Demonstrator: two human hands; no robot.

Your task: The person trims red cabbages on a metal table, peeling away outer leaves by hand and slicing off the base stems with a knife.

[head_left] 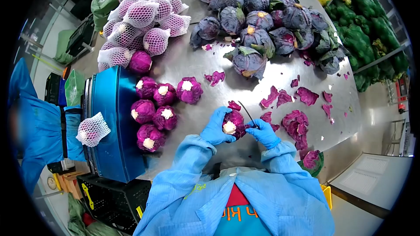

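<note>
My left hand (215, 126), in a blue glove, grips a trimmed red cabbage (233, 123) with its white stem end turned toward me. My right hand (264, 132), also gloved, holds a thin knife (247, 112) whose blade rests against the cabbage's right side. Both hands are over the steel table (197, 67) near its front edge. Several trimmed red cabbages (162, 107) lie in a group just left of my left hand.
Untrimmed cabbages (262, 26) are piled at the back. Netted cabbages (142, 22) are heaped at the back left. Cut leaves (297, 122) lie to the right. A blue scale (111, 126) stands left, where another person's hand holds a netted cabbage (92, 130). Green sacks (363, 35) sit far right.
</note>
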